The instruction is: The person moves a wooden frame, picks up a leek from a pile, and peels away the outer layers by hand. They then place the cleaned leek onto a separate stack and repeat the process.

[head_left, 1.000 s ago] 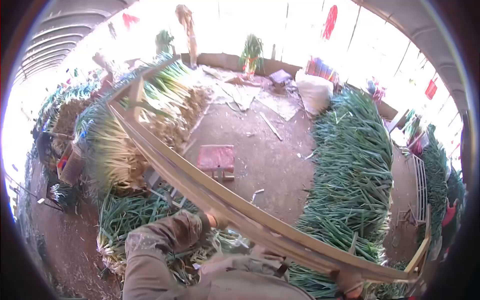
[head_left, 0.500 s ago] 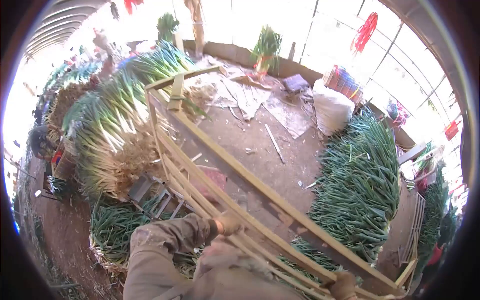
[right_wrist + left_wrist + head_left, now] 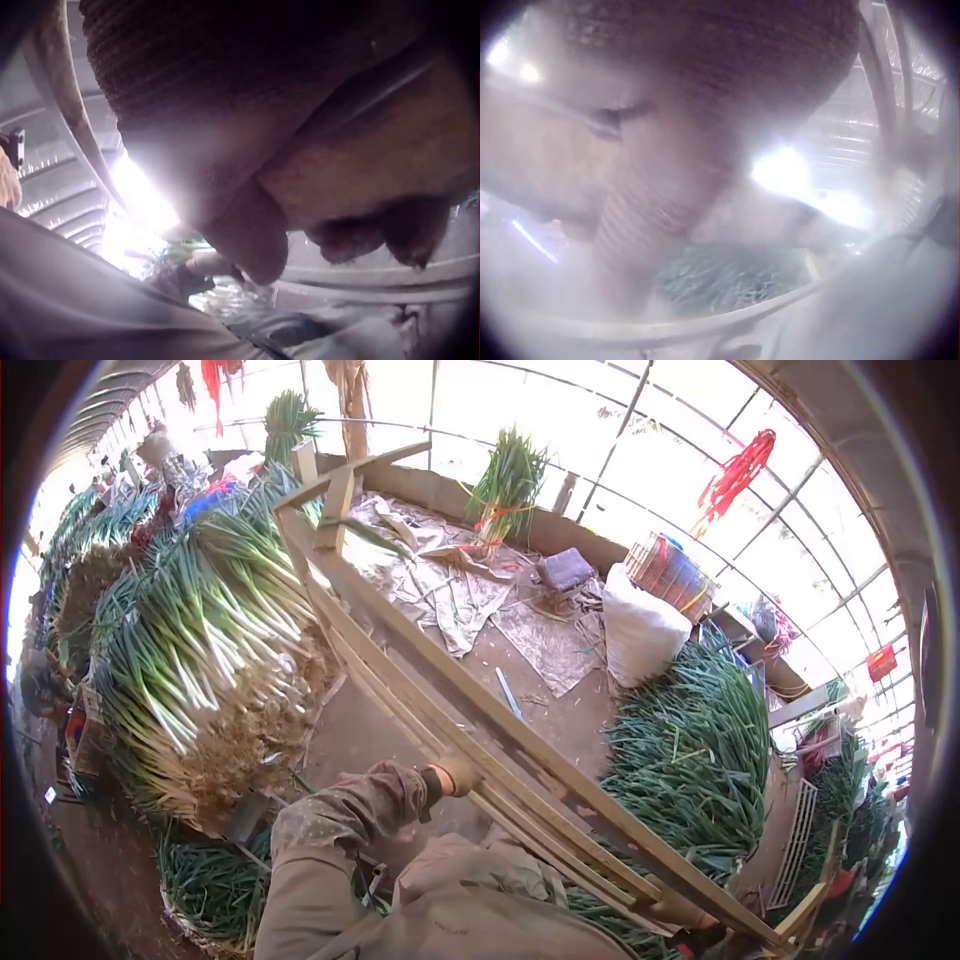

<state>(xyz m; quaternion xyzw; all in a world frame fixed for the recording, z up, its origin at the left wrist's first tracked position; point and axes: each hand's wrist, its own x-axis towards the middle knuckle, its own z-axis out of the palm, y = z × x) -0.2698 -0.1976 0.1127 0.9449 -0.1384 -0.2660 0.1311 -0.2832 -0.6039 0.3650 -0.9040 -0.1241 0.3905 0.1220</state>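
Observation:
A long wooden frame point(image 3: 600, 800) of pale rails slants across the head view, from upper left to lower right. Short crosspieces join the rails at its far end. My left hand point(image 3: 460, 771) grips a rail near the middle, its arm bent in front of the body. Lower right, my right hand point(image 3: 682, 911) holds the frame near its close end. In the right wrist view the thumb and fingers curl round a thick wooden beam point(image 3: 375, 157). The left wrist view is hazy; a ribbed brown glove point(image 3: 705, 90) fills its top.
Leeks or large green onions point(image 3: 200, 650) lie heaped at left, roots toward the middle. Another green heap point(image 3: 690, 750) is at right. At the back are a white sack point(image 3: 645, 625), a wire basket point(image 3: 670, 575), plastic sheets point(image 3: 550, 645) and a standing tied bunch point(image 3: 505, 485).
The frame has turned in my hands, so several rails now show side by side. The head view has tilted up, and the red-topped stool on the floor is no longer seen.

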